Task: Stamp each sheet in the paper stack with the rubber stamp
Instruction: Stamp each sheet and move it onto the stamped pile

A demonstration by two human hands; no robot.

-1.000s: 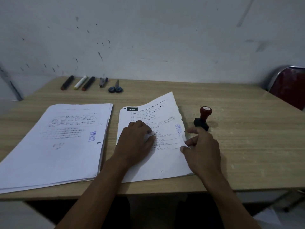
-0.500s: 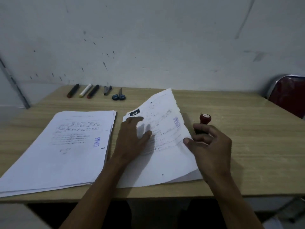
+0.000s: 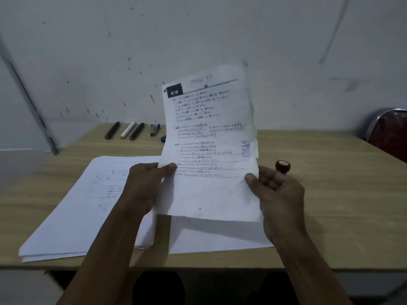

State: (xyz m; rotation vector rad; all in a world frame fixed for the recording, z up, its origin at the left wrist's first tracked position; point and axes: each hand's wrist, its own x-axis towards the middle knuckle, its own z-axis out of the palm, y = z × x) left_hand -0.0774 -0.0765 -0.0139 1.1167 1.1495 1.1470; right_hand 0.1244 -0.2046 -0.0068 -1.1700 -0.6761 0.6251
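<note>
I hold a printed sheet upright above the table, a blue stamp mark near its right edge. My left hand pinches its left edge with thumb in front. My right hand pinches its right edge the same way. Under the raised sheet lies the right paper stack. A second paper stack lies on the left, partly hidden by my left arm. The rubber stamp with a dark red knob stands on the table just beyond my right hand, its base hidden.
The wooden table meets a marked white wall. Three markers, a clip and a partly hidden blue thing lie along the back edge. A red chair stands at the far right.
The top sheet has been lifted off the right stack and now stands upright between both hands. My left hand went from pressing on the page to pinching its left edge.
</note>
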